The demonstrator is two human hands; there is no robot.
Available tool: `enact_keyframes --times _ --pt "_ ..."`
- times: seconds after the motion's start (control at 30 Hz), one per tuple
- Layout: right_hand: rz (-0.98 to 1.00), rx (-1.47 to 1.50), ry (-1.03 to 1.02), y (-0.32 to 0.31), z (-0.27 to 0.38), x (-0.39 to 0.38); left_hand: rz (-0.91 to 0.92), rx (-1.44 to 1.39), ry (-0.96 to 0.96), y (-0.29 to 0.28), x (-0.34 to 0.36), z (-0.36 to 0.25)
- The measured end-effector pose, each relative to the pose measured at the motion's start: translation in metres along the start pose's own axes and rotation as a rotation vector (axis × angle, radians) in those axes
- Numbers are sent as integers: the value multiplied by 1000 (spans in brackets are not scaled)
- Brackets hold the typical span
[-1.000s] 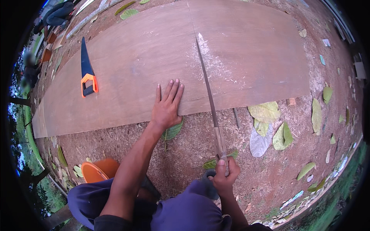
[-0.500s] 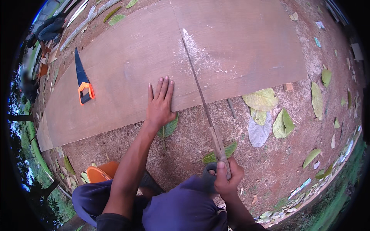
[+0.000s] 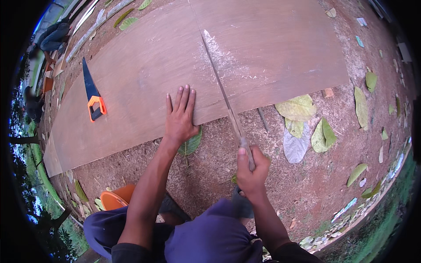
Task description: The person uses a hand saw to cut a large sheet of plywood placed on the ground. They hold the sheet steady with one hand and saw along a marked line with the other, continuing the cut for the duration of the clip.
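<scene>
A large brown plywood sheet (image 3: pixel 144 105) lies low over the ground before me. My left hand (image 3: pixel 180 116) presses flat on its near edge, fingers spread. My right hand (image 3: pixel 254 173) is closed around the wooden handle of a handsaw (image 3: pixel 220 84), whose long thin blade sits in a cut running away through the sheet. Pale sawdust (image 3: pixel 219 55) is scattered beside the cut, mostly to its right. Left of my left hand, a second handsaw (image 3: pixel 96 107) with an orange and black handle and dark blade rests on the sheet.
An orange bucket (image 3: pixel 115 199) stands by my left leg. Large leaves (image 3: pixel 296 108) and a stick (image 3: pixel 263 118) lie on the brown soil to the right. A wood block (image 3: pixel 327 93) shows at the sheet's right edge. Another person (image 3: pixel 55 35) is at the far left.
My right hand has pushed the handsaw forward, away from me, so its handle is nearer the sheet's edge. My left hand stays in place on the plywood.
</scene>
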State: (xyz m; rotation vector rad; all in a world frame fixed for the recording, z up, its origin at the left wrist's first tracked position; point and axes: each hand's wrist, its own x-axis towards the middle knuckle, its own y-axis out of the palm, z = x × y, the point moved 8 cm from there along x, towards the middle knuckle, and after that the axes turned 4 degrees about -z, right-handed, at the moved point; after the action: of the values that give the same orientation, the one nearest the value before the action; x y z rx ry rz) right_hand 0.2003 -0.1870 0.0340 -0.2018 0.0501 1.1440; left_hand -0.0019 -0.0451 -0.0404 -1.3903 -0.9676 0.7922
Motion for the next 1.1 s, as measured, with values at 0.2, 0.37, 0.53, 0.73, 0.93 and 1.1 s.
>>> enact_keyframes --times 0.2,0.37,0.53,0.73,0.93,1.1 --pt "20 -13 56 53 -1 63 -3 -34 0 -5 -7 3" --pt "-21 24 2 -31 3 -45 4 -32 0 -6 0 -4" --pt "-22 -64 -75 59 2 101 13 8 6 -1 5 -5" --pt "12 -34 -39 -5 -15 -16 -2 -37 2 -1 -2 5" --pt "12 -26 11 42 -1 63 1 -6 -7 -1 2 0" --pt "18 -81 -9 50 -3 62 -9 -43 15 -1 -17 1"
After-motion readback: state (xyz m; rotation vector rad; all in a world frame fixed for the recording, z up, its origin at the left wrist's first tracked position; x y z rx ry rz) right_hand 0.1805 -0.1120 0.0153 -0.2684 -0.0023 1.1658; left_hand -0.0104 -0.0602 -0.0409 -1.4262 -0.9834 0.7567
